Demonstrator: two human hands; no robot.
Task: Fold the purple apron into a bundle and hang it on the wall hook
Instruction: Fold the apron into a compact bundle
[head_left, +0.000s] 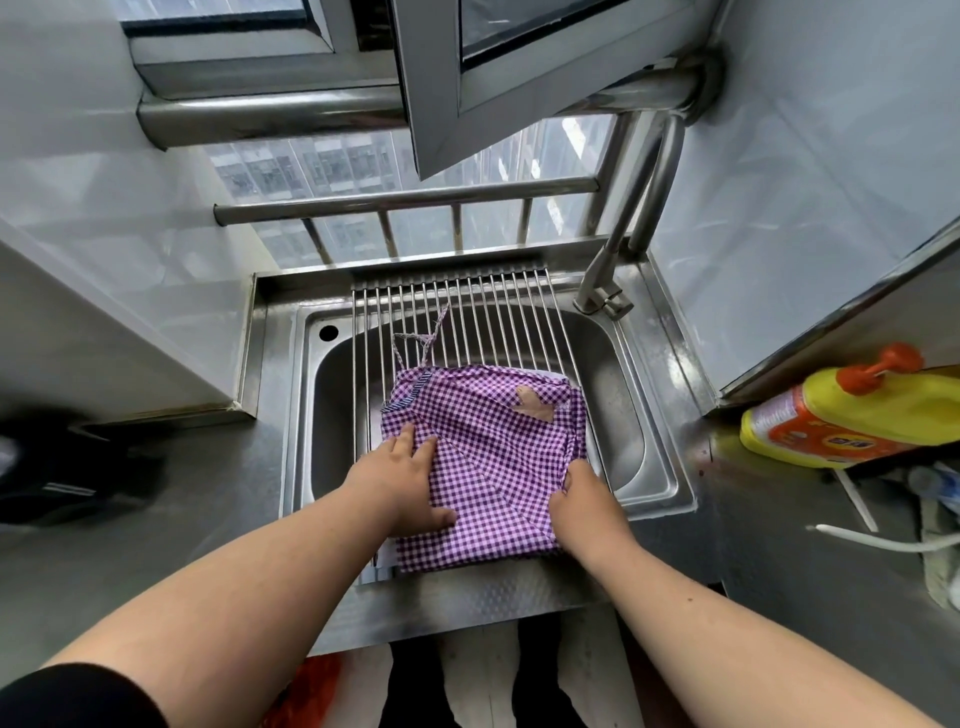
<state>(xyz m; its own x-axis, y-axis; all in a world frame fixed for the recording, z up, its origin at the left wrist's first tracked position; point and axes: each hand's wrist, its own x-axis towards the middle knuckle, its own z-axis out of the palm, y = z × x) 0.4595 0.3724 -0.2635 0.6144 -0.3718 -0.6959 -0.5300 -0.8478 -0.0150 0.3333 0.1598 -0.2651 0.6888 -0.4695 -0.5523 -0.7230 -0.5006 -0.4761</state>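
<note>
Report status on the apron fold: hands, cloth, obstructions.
Left hand flat, pressing the purple apron. Right hand pinching its right edge. Apron part-folded on the sink rack, strings loose. Nothing in the way.

Steel table (769, 519) with sunken sink (631, 415) mid-frame; wire rack (467, 312) laid across sink, checked purple apron (493, 457) folded on rack. Yellow bottle (852, 410) lying at right edge.

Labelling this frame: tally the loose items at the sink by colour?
Purple: 1, apron on the rack
Yellow: 1, detergent bottle
White: 1, cord
Total: 3
</note>
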